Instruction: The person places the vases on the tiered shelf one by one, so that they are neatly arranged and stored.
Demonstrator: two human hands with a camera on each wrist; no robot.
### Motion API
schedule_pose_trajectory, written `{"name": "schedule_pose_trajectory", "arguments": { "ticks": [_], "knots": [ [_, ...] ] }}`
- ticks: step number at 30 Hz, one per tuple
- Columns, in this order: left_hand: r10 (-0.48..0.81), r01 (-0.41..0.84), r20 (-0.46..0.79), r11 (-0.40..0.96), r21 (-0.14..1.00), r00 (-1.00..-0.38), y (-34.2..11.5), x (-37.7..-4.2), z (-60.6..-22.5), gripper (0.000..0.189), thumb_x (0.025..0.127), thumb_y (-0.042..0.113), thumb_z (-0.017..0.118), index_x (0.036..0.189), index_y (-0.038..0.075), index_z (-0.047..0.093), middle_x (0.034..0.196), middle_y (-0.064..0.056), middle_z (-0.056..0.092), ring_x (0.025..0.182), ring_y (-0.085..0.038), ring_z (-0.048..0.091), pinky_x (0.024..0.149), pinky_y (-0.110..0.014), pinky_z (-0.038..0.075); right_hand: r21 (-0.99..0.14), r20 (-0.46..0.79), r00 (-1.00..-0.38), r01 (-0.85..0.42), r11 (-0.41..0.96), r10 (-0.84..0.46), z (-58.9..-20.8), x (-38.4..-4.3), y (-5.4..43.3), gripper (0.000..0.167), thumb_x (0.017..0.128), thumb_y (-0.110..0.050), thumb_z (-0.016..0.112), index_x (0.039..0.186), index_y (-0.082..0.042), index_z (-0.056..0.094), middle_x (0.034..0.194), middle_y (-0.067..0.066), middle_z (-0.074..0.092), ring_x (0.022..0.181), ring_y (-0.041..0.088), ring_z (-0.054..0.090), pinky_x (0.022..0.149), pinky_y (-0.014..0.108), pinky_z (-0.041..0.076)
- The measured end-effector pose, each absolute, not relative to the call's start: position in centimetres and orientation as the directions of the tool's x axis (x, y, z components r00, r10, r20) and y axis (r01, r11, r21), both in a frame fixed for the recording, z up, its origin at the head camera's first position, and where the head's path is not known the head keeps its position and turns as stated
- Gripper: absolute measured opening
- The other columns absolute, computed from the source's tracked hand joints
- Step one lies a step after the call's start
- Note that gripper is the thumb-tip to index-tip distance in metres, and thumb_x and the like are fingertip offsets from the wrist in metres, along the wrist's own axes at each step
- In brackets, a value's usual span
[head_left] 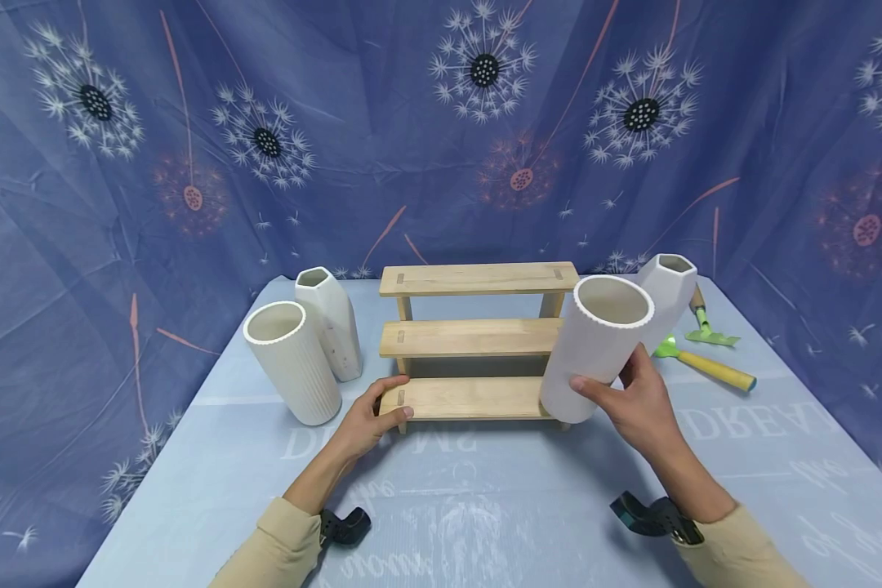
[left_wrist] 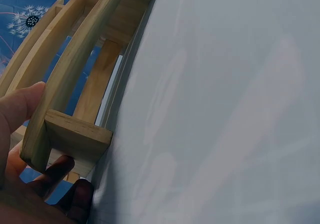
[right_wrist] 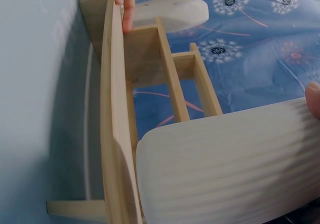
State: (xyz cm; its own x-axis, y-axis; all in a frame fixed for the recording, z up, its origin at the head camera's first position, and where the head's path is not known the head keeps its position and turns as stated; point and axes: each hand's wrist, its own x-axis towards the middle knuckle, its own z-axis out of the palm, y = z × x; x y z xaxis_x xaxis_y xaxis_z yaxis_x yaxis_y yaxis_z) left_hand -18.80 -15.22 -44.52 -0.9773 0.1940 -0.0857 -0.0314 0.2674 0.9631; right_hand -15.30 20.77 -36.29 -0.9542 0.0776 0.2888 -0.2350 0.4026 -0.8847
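Note:
A three-tier wooden stand (head_left: 470, 339) stands on the table. My left hand (head_left: 367, 420) grips the left end of its lowest board, thumb on top and fingers curled round the end, as the left wrist view shows. My right hand (head_left: 635, 400) holds a white ribbed vase (head_left: 595, 351) by its side, at the right end of the stand. The vase's base (right_wrist: 150, 174) is close over the lowest board (right_wrist: 117, 109); whether they touch I cannot tell. In the head view the vase hides the right ends of the two lower boards.
At the left stand another ribbed white vase (head_left: 294, 367) and a faceted white vase (head_left: 331, 327). Behind my right hand is a second faceted vase (head_left: 665, 294). A yellow-handled garden tool (head_left: 713, 369) and a small green rake (head_left: 709, 336) lie at the right.

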Motion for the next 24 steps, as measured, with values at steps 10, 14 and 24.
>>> {"name": "schedule_pose_trajectory", "arguments": {
  "ticks": [10,14,24],
  "knots": [
    [0.204,-0.042,-0.100,0.271,0.962,-0.974,-14.8,-17.9,-42.4,0.054,0.086,0.012,0.067,0.137,0.011,0.047,0.136,-0.014,0.045,0.112,-0.024,0.048,0.087,-0.026,0.040,-0.899,0.275,-0.961,-0.246,0.363,0.029,-36.8,-16.0,19.5,0.082,0.078,-0.020,0.078,0.144,-0.014,0.029,0.139,0.012,0.044,0.125,0.032,0.043,0.105,0.060,0.031],
    [0.197,-0.040,-0.096,0.271,0.962,-0.976,-15.1,-18.6,-43.8,0.055,0.086,0.015,0.069,0.136,0.016,0.048,0.138,-0.011,0.044,0.113,-0.023,0.048,0.087,-0.026,0.040,-0.900,0.274,-0.962,-0.249,0.359,0.019,-37.0,-16.2,19.1,0.082,0.078,-0.021,0.078,0.143,-0.012,0.029,0.139,0.012,0.044,0.125,0.032,0.044,0.105,0.060,0.030],
    [0.195,-0.012,-0.070,0.281,0.960,-0.978,-15.3,-18.9,-44.8,0.053,0.085,0.018,0.070,0.134,0.020,0.050,0.136,-0.010,0.046,0.112,-0.023,0.050,0.087,-0.027,0.041,-0.910,0.262,-0.965,-0.245,0.336,0.006,-37.3,-17.0,18.5,0.081,0.077,-0.020,0.079,0.140,-0.006,0.031,0.136,0.015,0.045,0.123,0.029,0.043,0.106,0.055,0.029]
  ]
}}
